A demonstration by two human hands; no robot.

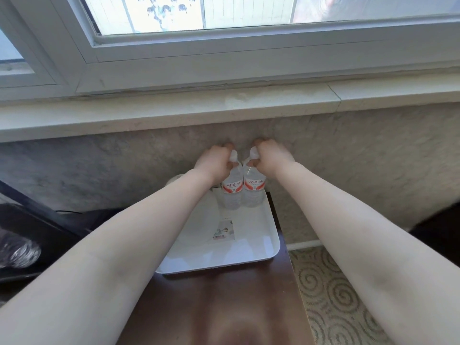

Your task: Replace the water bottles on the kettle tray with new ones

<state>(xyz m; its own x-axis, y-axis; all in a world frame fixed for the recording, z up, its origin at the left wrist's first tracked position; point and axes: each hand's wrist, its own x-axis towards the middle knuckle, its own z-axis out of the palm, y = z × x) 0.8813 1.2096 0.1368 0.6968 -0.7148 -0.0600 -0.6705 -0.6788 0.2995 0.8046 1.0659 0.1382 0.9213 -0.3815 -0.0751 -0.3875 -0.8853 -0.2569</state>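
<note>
Forearms fill the near view, two of them, bare, reaching out over the dark wooden table toward its far edge. I see the left hand wrapped around the neck and cap of the left bottle, and the right hand wrapped the same way on the right bottle. Both hands closed tight on the tops, one bottle each.

Bottles: two, clear, white caps, red-and-white labels. They are upright, touching side by side, at the far right corner of the white tray. I cannot tell whether their bases rest on the tray or hang just above it.

Grip by the neck reads as a carrying hold: I judge it lets both go up or down together without knocking each other. Whether these are the old pair or the new, I cannot tell.

Tray: one, sitting at the table's far end below the windowsill. One small printed card lies flat mid-tray. A rounded white shape past the left wrist is mostly hidden; possibly the kettle.
</note>
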